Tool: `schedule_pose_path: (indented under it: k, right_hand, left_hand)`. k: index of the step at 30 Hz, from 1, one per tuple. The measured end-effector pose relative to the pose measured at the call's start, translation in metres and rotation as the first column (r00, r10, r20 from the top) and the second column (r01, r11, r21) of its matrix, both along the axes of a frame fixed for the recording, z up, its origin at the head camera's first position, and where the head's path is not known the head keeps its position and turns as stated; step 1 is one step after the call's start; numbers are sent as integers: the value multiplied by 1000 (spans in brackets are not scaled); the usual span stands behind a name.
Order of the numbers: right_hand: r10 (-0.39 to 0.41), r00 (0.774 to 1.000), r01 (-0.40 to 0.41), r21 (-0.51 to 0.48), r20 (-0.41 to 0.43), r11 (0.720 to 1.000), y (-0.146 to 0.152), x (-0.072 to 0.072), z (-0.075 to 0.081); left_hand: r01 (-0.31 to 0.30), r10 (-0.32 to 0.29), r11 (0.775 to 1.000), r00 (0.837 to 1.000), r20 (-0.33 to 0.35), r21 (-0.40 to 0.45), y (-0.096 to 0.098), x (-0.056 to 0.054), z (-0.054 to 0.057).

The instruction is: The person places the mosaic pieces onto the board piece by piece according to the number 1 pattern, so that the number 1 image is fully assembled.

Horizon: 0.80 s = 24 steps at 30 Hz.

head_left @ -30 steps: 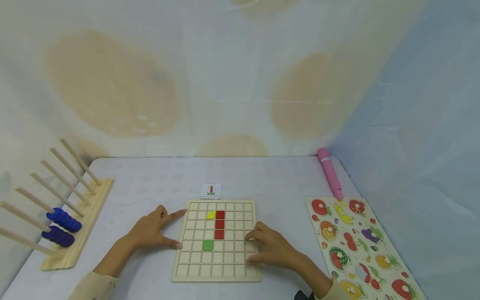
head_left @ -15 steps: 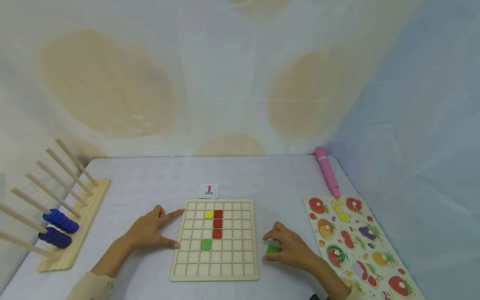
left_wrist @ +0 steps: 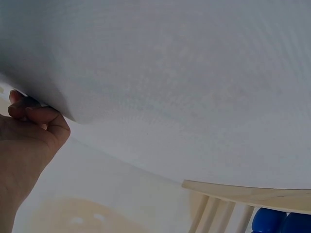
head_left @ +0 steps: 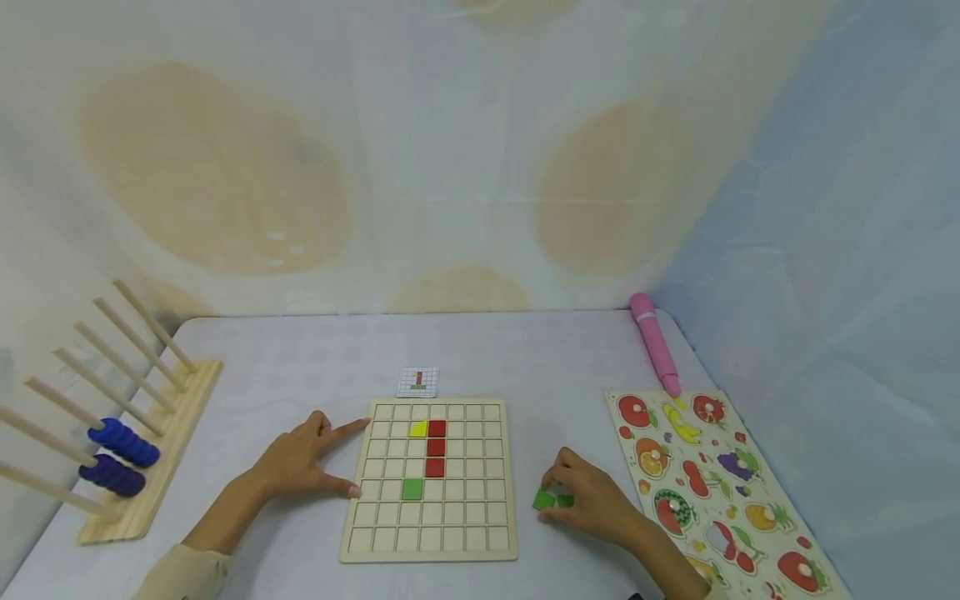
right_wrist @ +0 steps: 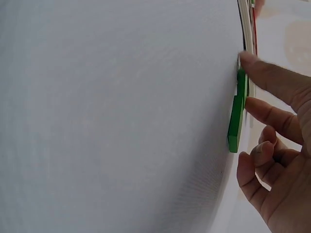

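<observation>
A wooden grid board [head_left: 480, 552] lies on the table with a yellow quarter-round tile [head_left: 417, 429], several red square tiles [head_left: 436, 447] in a column and one green tile [head_left: 412, 489] in its cells. My left hand [head_left: 300, 460] rests at the board's left edge, index finger and thumb spread and touching it. Right of the board, my right hand [head_left: 596, 500] pinches a green square tile [head_left: 543, 500] between thumb and index finger. Another green tile [head_left: 566, 501] lies just beside it, partly under the hand. In the right wrist view both green tiles [right_wrist: 235, 124] appear edge-on near the fingertips.
A small pattern card [head_left: 417, 382] lies behind the board. At left stands a wooden peg rack [head_left: 176, 417] with blue and purple rings. A fruit puzzle board [head_left: 712, 454] and a pink microphone-shaped toy [head_left: 655, 343] are at right.
My right hand has moved from the board's right edge to the green tiles, and its thumb and index finger have closed about one, now slightly apart from the other. My left hand stays put.
</observation>
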State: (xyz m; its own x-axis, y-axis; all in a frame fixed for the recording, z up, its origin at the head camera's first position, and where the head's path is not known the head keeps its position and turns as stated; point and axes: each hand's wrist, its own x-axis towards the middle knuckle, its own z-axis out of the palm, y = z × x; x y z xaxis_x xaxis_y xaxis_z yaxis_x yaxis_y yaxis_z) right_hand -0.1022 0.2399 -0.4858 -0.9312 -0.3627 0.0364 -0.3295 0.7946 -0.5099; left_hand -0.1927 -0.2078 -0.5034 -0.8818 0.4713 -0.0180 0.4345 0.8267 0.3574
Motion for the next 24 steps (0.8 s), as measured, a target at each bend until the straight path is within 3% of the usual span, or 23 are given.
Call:
schedule_pose_path:
  k: [14, 24]
  right_hand:
    - [56, 994, -56, 0, -89, 998, -9, -4, 2]
    - [126, 989, -131, -64, -75, 989, -41, -14, 15]
  left_hand:
    - [0, 0, 1000, 1000, 10, 0, 0, 0, 2]
    - [6, -6, 1000, 1000, 14, 19, 1, 0, 2]
